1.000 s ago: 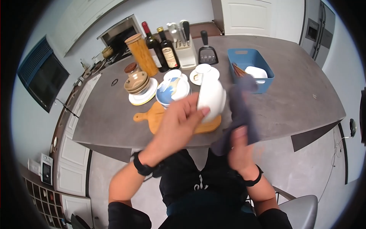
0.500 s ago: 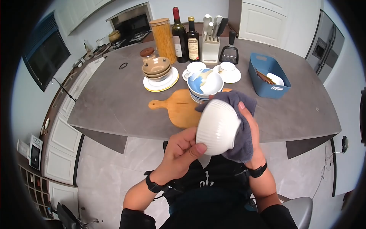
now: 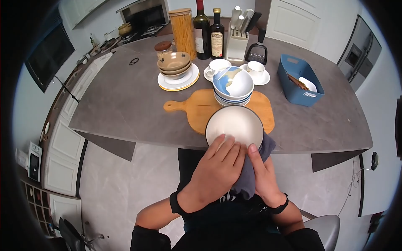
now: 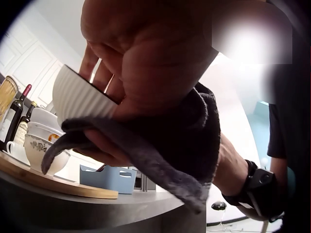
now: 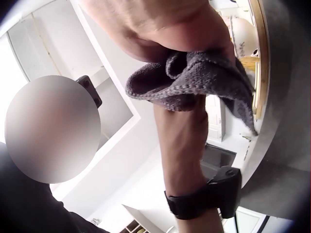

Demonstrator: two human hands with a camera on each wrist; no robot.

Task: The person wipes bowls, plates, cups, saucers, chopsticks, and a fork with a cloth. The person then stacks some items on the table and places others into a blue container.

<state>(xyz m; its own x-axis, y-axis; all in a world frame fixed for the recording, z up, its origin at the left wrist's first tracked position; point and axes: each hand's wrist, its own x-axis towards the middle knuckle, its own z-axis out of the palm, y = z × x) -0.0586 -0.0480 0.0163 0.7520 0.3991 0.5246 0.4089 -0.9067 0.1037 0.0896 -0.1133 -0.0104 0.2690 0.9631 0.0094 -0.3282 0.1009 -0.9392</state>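
Observation:
A white bowl (image 3: 247, 121) with a dark rim is tilted with its inside toward the head camera, in front of the cutting board (image 3: 201, 108). My left hand (image 3: 217, 175) reaches over the near rim, four fingers against the inside; its thumb is hidden in the head view. The left wrist view shows the bowl's ribbed outer wall (image 4: 77, 99) between those fingers and the cloth. On the right side, my right hand (image 3: 266, 180) holds a grey cloth (image 3: 248, 178) against the bowl's outside, thumb up at the rim. The cloth's folds (image 5: 194, 85) hang below a hand in the right wrist view.
Stacked bowls (image 3: 234, 85) stand on the board. Behind are cups with saucers (image 3: 261, 78), brown bowls on plates (image 3: 173, 62), a pasta jar (image 3: 183, 35), two bottles (image 3: 217, 39) and a knife block (image 3: 237, 47). A blue basket (image 3: 299, 90) sits at right.
The cloth has come against the bowl's outside in my right hand. The bowl has turned so its inside faces up toward me, and my left fingers have moved inside it.

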